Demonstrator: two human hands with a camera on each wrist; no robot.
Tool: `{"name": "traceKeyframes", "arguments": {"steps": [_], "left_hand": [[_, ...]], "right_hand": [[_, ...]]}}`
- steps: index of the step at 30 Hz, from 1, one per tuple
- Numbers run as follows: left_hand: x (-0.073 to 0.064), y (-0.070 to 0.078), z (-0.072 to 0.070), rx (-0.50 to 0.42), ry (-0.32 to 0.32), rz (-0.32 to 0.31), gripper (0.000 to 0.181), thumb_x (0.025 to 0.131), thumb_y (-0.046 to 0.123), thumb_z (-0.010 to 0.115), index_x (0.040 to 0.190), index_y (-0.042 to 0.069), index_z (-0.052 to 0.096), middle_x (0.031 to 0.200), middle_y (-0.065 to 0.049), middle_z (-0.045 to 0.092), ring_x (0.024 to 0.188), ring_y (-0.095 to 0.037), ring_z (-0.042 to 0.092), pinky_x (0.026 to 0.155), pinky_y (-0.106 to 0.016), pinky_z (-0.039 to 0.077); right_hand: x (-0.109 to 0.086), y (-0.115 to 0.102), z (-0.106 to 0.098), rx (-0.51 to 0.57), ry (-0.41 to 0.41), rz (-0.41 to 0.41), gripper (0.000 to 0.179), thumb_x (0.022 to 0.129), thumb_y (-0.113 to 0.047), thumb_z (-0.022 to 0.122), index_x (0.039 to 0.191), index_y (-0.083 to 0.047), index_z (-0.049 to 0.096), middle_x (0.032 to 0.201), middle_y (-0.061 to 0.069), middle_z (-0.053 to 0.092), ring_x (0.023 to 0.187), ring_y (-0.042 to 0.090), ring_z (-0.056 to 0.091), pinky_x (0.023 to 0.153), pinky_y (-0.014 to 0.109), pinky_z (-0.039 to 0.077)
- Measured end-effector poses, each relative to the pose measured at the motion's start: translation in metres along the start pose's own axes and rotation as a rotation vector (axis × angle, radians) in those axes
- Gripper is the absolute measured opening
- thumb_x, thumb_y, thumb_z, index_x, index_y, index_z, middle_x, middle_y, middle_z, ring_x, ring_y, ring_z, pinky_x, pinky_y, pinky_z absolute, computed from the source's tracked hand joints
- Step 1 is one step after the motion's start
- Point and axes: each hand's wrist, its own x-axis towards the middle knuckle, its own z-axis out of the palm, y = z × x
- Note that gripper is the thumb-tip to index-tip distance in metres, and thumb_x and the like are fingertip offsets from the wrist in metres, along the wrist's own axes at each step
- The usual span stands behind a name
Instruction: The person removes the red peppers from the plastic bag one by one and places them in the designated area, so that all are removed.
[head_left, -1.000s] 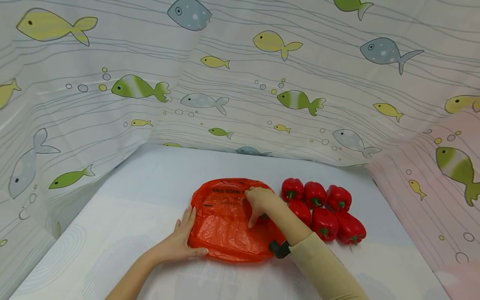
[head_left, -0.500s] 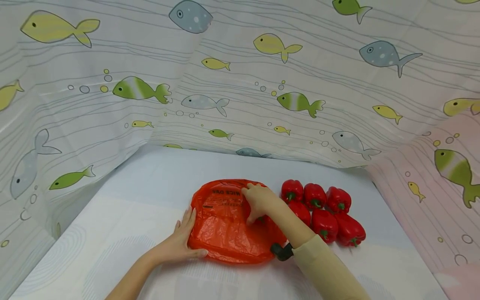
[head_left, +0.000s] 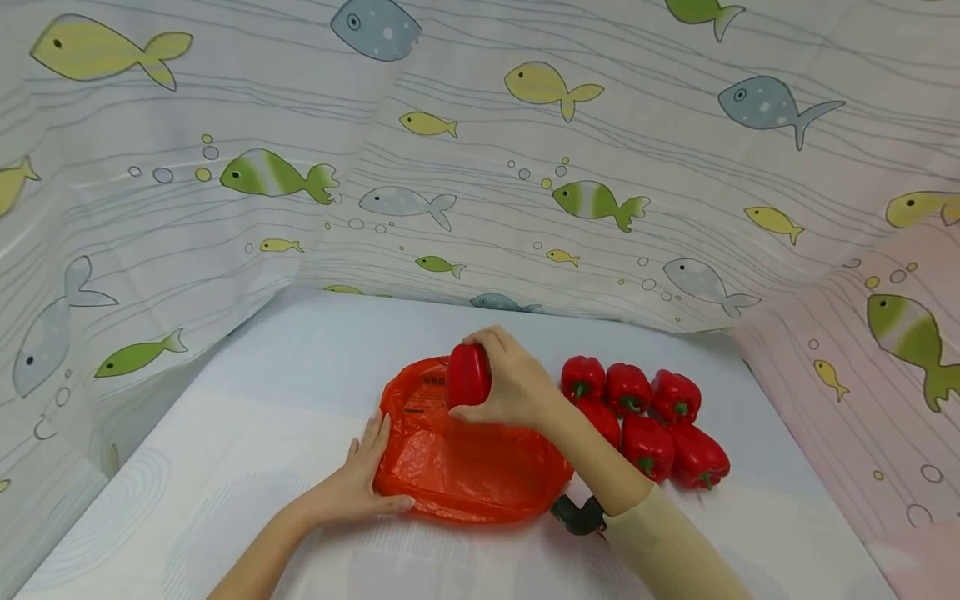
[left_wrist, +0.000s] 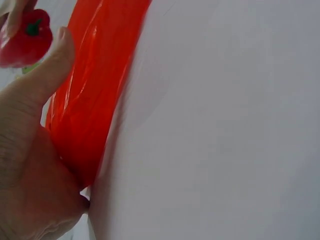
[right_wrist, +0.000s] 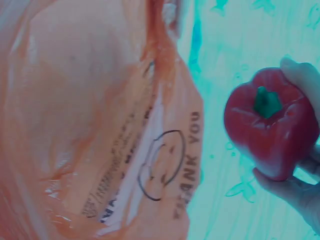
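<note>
Above the orange plastic bag point(head_left: 465, 475), my right hand point(head_left: 513, 383) grips a red bell pepper point(head_left: 468, 375). In the right wrist view this pepper point(right_wrist: 270, 125) shows its green stem, with thumb and fingers around its side. The bag lies with its mouth spread wide, its printed inside facing up. Against the bag's left rim rests my left hand point(head_left: 360, 483), fingers straight and thumb along the near edge. The left wrist view shows the left thumb point(left_wrist: 45, 70) beside the bag's wall point(left_wrist: 95, 90).
Several red bell peppers point(head_left: 648, 446) stand in two rows to the right of the bag. A black strap-like piece point(head_left: 579, 515) hangs at the right wrist. Fish-patterned curtains point(head_left: 480, 167) enclose the back and sides of the white table point(head_left: 300, 375).
The right hand has lifted the red bell pepper up from the bag's right side and moved it left above the bag. The left hand has stayed at the rim.
</note>
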Motion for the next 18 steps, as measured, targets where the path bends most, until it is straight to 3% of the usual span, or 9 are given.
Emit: {"name": "traceKeyframes", "arguments": {"steps": [6, 18], "left_hand": [[0.000, 0.002, -0.003, 0.006, 0.008, 0.014, 0.122, 0.076, 0.042, 0.079, 0.149, -0.010, -0.005, 0.154, -0.029, -0.015, 0.141, -0.045, -0.014, 0.109, -0.064, -0.009], [0.000, 0.001, 0.000, 0.017, 0.013, 0.011, 0.123, 0.076, 0.045, 0.078, 0.148, -0.010, -0.004, 0.155, -0.030, -0.013, 0.142, -0.044, -0.013, 0.109, -0.064, -0.008]], "right_hand": [[-0.003, -0.009, -0.011, 0.021, 0.137, -0.092, 0.084, 0.063, -0.039, 0.089, 0.128, -0.009, 0.045, 0.126, 0.003, 0.049, 0.110, 0.015, 0.052, 0.076, 0.029, 0.057], [-0.013, -0.012, -0.022, 0.065, 0.235, -0.164, 0.087, 0.061, -0.035, 0.091, 0.130, -0.007, 0.045, 0.131, 0.005, 0.048, 0.115, 0.019, 0.051, 0.079, 0.033, 0.056]]}}
